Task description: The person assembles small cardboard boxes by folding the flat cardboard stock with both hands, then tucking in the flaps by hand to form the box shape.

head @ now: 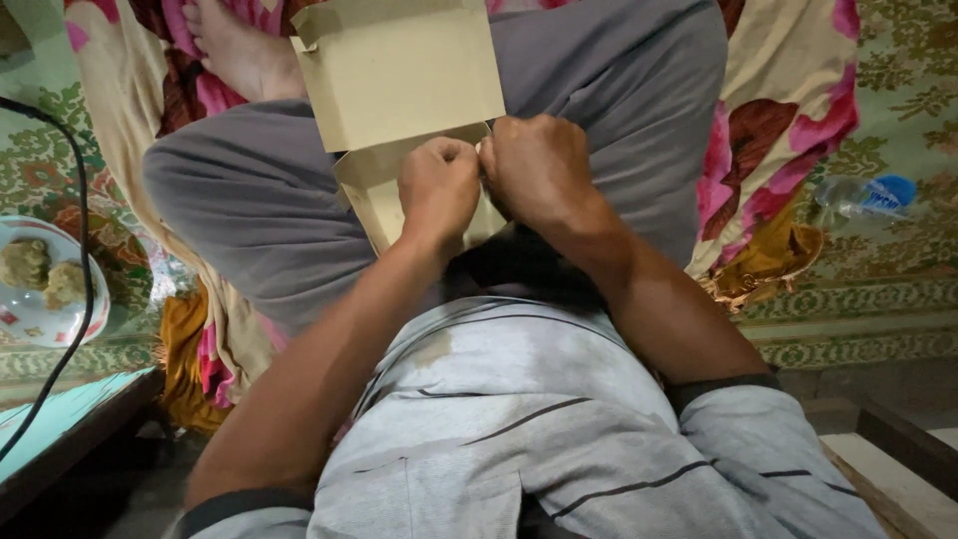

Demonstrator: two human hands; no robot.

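Both the left hand (437,190) and the right hand (536,165) are pinching, fingers closed, the near edge of a flat tan paper envelope (399,80) resting on the grey-trousered lap (249,200). It is looking light, thin, easily creased; edges are offering the best hold.

One head-worn camera looks steeply down from close above the lap (299,200), centred there; the plate (40,319) sits far left of the lap, the bottle (863,195) far right.
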